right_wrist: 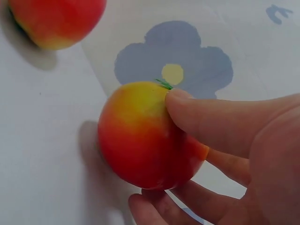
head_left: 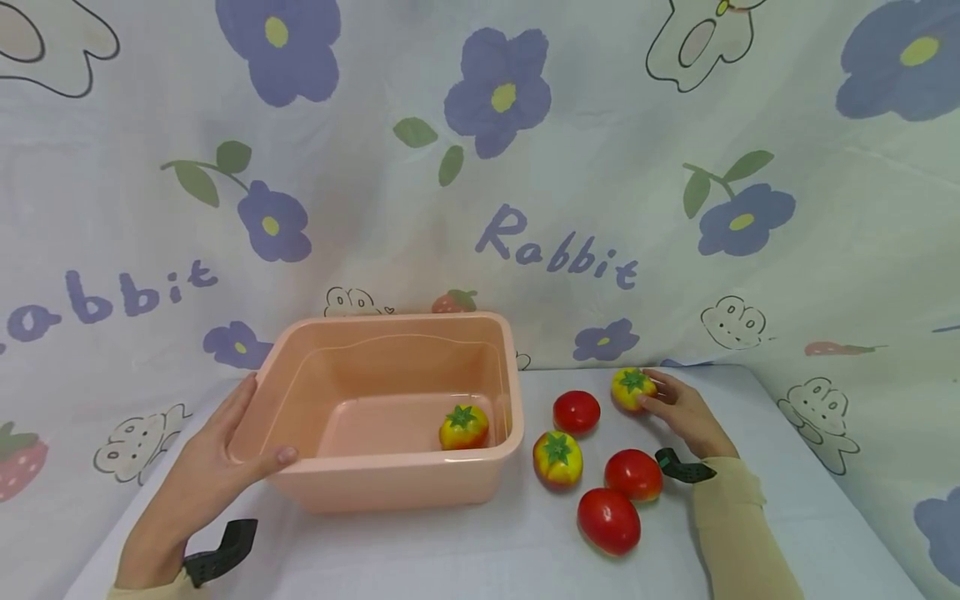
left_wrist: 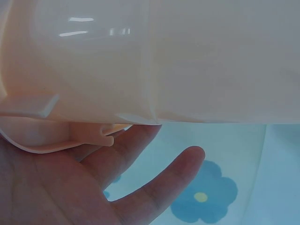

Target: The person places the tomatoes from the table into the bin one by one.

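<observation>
My right hand [head_left: 686, 412] pinches a yellow-and-red tomato [head_left: 630, 390] with a green leafy top, at the back right of the table. In the right wrist view, the thumb presses near the leafy top of this tomato [right_wrist: 140, 140] and the fingers curl under its lower side. At the left, my left hand [head_left: 213, 462] grips the corner of a pink plastic bin [head_left: 390, 483], thumb over the front rim. Under the bin's rim [left_wrist: 42, 145], the left wrist view shows fingers spread along the outer wall. Another yellow-and-red tomato [head_left: 463, 427] lies inside the bin, at its right.
Between the bin and my right arm lie a red tomato [head_left: 577, 412], a yellow-and-red tomato [head_left: 557, 460] and two more red tomatoes, one [head_left: 633, 475] against the other [head_left: 609, 521]. A patterned cloth [head_left: 375, 208] hangs behind the white table [head_left: 420, 554].
</observation>
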A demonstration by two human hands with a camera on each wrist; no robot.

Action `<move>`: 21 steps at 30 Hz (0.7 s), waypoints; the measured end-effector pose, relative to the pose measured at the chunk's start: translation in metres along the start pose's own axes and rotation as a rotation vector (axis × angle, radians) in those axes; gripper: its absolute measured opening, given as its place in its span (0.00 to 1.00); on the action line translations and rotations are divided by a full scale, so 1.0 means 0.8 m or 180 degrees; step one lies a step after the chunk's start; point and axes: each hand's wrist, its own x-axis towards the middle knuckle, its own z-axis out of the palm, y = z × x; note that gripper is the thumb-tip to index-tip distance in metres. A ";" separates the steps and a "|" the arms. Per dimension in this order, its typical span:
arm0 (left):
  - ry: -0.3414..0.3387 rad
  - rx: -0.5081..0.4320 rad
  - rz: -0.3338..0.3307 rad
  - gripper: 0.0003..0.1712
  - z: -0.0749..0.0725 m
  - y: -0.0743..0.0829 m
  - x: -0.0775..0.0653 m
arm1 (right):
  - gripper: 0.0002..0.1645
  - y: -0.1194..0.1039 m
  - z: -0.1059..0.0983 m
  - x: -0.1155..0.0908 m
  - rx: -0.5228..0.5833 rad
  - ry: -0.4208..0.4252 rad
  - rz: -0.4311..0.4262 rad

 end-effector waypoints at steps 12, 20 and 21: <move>-0.0032 -0.0021 -0.0035 0.65 0.000 0.000 0.000 | 0.45 -0.017 -0.007 -0.010 0.0149 0.0137 -0.0201; -0.0041 -0.0036 -0.0022 0.64 0.000 -0.001 0.000 | 0.45 -0.036 -0.010 -0.018 0.0181 0.0212 -0.0277; -0.0033 -0.0034 -0.0013 0.64 0.000 -0.001 0.000 | 0.45 -0.039 -0.010 -0.020 0.0173 0.0222 -0.0290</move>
